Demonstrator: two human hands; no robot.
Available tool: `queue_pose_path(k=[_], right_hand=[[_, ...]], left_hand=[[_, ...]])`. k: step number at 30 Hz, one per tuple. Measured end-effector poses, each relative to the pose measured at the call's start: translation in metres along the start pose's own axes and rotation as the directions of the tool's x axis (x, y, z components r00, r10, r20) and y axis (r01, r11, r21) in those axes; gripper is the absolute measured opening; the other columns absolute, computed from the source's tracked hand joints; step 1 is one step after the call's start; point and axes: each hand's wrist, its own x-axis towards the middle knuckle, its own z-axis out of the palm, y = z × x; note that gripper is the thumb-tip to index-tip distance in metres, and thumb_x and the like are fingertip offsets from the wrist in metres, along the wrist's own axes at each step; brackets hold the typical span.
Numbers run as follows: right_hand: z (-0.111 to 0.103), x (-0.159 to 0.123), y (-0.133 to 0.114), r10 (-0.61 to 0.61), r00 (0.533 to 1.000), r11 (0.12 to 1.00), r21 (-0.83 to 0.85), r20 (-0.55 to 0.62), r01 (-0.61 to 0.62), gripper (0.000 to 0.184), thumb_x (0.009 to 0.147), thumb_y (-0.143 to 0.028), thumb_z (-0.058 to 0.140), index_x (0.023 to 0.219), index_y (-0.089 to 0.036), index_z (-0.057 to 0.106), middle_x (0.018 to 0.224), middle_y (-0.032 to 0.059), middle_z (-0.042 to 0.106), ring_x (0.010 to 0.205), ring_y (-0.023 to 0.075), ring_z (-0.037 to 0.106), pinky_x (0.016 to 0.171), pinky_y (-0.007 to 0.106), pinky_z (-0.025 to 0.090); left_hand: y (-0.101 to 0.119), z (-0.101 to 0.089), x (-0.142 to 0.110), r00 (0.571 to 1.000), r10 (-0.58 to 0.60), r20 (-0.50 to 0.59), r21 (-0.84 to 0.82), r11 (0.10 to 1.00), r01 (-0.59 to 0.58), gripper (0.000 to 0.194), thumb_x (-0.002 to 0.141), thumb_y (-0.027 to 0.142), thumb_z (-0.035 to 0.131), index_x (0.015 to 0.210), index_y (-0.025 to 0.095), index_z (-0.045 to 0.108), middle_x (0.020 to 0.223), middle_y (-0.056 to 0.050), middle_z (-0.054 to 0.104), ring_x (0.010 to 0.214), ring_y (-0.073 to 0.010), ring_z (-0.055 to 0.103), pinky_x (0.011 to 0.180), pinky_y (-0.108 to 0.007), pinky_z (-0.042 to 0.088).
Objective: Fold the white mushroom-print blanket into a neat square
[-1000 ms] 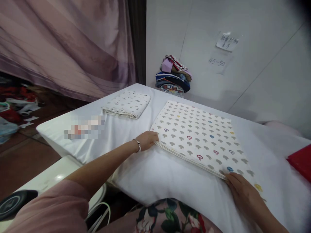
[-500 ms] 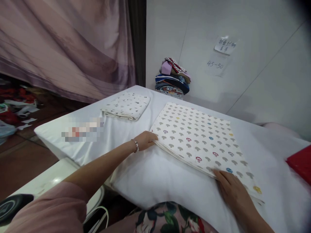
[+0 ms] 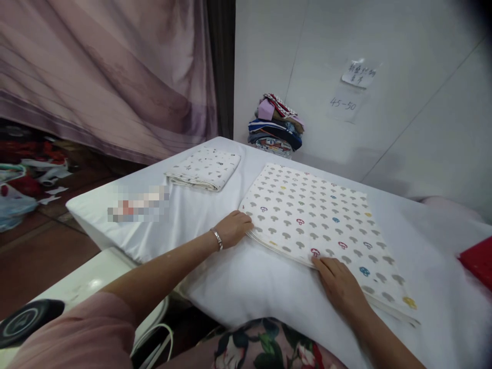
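A folded white cloth with a mushroom print (image 3: pixel 319 207) lies flat in several layers before me. My left hand (image 3: pixel 233 229), with a bracelet at its wrist, is closed on the cloth's near left corner. At the middle of the near edge, my right hand (image 3: pixel 338 284) has its fingers on top of the fabric and its thumb hidden; the fingers look closed on the edge. Farther left rests a second folded white cloth (image 3: pixel 207 168) with a small scattered print, touched by neither hand.
A white sheet (image 3: pixel 261 287) covers the table. Folded fabrics (image 3: pixel 274 125) are piled by the wall, under paper notes (image 3: pixel 359 73). A red item (image 3: pixel 478 259) sits at the right edge. At left hangs a pink curtain (image 3: pixel 115 66); a white surface (image 3: pixel 88 277) is below.
My right hand has slid left along the cloth's near edge. My left hand stays at the corner. The view has shifted slightly.
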Motion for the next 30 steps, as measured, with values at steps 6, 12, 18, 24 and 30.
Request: queue_pose_path(k=[6, 12, 18, 24, 30], right_hand=[[0.001, 0.005, -0.003, -0.018, 1.000, 1.000, -0.010, -0.023, 0.018, 0.040, 0.084, -0.006, 0.036, 0.121, -0.015, 0.050, 0.104, 0.0121, 0.059, 0.093, 0.0216, 0.054, 0.075, 0.034, 0.045], [0.003, 0.018, -0.012, -0.009, 0.998, 0.998, -0.064, -0.066, 0.004, 0.036, 0.086, -0.008, 0.036, 0.117, -0.016, 0.052, 0.104, 0.0121, 0.058, 0.095, 0.0221, 0.053, 0.075, 0.034, 0.043], [-0.001, 0.057, -0.050, 0.001, 0.999, 1.000, 0.028, -0.050, 0.001, 0.036, 0.083, -0.009, 0.038, 0.117, -0.014, 0.050, 0.093, 0.0104, 0.060, 0.084, 0.0221, 0.054, 0.069, 0.035, 0.044], [0.010, 0.077, -0.076, 0.102, 0.980, 0.978, 0.197, -0.173, -0.067, 0.027, 0.087, -0.022, 0.040, 0.112, -0.014, 0.047, 0.094, 0.0111, 0.059, 0.081, 0.0227, 0.054, 0.069, 0.037, 0.047], [0.020, 0.072, -0.070, 0.122, 0.969, 0.981, 0.176, -0.213, -0.084, 0.036, 0.089, -0.035, 0.041, 0.120, -0.016, 0.041, 0.101, 0.0133, 0.059, 0.087, 0.0249, 0.055, 0.070, 0.038, 0.048]], left_hand=[[0.023, 0.017, 0.010, 0.991, 0.119, -0.068, 0.046, 0.992, -0.116, 0.020, 0.085, 0.010, 0.039, 0.095, 0.016, 0.055, 0.089, -0.006, 0.059, 0.082, -0.0172, 0.051, 0.079, -0.032, 0.038], [0.030, 0.018, 0.017, 0.992, 0.084, -0.094, -0.006, 0.996, -0.085, 0.019, 0.084, 0.012, 0.040, 0.096, 0.015, 0.055, 0.086, -0.005, 0.060, 0.080, -0.0172, 0.053, 0.075, -0.031, 0.040], [0.048, -0.009, 0.024, 0.995, 0.010, -0.097, -0.165, 0.986, -0.026, 0.022, 0.081, 0.016, 0.046, 0.102, 0.018, 0.052, 0.094, -0.005, 0.061, 0.088, -0.0186, 0.054, 0.078, -0.032, 0.040], [0.072, -0.030, 0.026, 0.996, 0.031, -0.081, -0.213, 0.976, -0.047, 0.025, 0.075, 0.016, 0.050, 0.099, 0.021, 0.049, 0.094, -0.003, 0.061, 0.086, -0.0186, 0.055, 0.077, -0.032, 0.039], [0.078, -0.032, 0.022, 0.996, 0.010, -0.086, -0.242, 0.970, -0.030, 0.026, 0.071, 0.017, 0.052, 0.097, 0.021, 0.047, 0.092, -0.002, 0.062, 0.082, -0.0185, 0.054, 0.073, -0.030, 0.039]])
